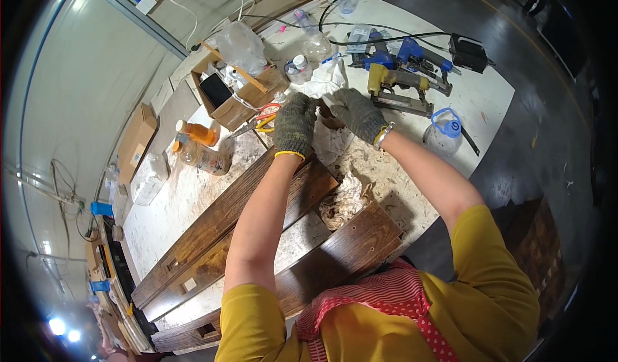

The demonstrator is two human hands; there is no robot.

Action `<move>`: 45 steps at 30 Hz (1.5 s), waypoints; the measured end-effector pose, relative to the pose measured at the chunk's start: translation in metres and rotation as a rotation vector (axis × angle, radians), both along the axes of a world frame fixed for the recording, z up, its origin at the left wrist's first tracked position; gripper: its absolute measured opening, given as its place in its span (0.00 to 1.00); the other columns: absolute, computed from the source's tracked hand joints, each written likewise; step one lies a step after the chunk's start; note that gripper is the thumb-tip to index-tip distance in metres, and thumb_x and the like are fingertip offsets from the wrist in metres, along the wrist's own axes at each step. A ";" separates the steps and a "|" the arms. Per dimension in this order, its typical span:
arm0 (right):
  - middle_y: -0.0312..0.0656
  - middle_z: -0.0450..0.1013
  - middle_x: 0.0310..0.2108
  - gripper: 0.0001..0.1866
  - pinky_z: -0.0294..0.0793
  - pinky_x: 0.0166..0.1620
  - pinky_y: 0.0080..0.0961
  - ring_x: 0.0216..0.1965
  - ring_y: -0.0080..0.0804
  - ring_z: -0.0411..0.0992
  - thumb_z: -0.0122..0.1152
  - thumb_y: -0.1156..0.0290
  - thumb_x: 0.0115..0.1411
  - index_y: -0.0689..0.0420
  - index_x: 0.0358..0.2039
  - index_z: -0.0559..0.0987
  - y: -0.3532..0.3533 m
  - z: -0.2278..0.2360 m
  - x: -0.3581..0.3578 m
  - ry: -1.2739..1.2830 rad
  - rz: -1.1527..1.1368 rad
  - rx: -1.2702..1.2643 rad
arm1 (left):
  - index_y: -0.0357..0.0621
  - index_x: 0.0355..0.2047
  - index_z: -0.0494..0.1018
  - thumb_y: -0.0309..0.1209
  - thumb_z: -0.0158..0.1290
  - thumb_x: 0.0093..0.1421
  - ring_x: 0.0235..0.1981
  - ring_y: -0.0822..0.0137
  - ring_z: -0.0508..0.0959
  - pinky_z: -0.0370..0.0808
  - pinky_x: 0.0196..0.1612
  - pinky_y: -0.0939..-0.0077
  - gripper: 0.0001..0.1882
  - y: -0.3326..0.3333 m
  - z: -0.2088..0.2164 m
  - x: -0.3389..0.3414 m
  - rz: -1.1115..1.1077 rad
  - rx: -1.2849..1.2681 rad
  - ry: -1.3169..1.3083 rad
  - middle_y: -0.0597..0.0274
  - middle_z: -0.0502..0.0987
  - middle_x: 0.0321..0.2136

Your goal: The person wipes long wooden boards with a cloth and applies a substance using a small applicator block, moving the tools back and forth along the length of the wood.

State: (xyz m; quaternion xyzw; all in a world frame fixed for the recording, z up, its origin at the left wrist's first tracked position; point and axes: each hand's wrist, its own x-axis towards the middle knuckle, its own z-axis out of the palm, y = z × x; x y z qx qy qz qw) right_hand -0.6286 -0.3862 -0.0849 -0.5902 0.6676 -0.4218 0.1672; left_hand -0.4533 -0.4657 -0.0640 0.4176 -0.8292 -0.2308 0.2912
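Note:
Both my hands wear dark grey-green knit gloves and work close together near the table's middle. My left hand (pixel 295 127) has its fingers bent and pressed together beside a small dark brown object (pixel 329 116). From the other side my right hand (pixel 360 115) curls its fingers toward the same object. What either hand grips is hidden by the gloves. Crumpled white paper or cloth (pixel 327 79) lies just beyond the fingertips. Scissors with red handles (pixel 268 112) and a yellow-handled tool (pixel 265 124) lie left of my left hand.
Dark-stained wooden boards (pixel 212 233) lie under my left arm, with crumpled, stained paper (pixel 346 201) between them. Nail guns (pixel 399 82) and a clear jug (pixel 443 133) stand right. A cardboard box (pixel 235 108) and bottles (pixel 199 132) are left. Black cable (pixel 386 32) crosses behind.

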 end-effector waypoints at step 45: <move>0.45 0.71 0.60 0.24 0.72 0.59 0.30 0.57 0.33 0.72 0.61 0.75 0.63 0.61 0.61 0.73 0.239 0.023 -0.044 -0.475 0.462 0.167 | 0.41 0.43 0.77 0.37 0.57 0.65 0.35 0.70 0.78 0.77 0.41 0.73 0.13 0.128 0.066 0.097 -0.058 0.369 0.236 0.58 0.81 0.40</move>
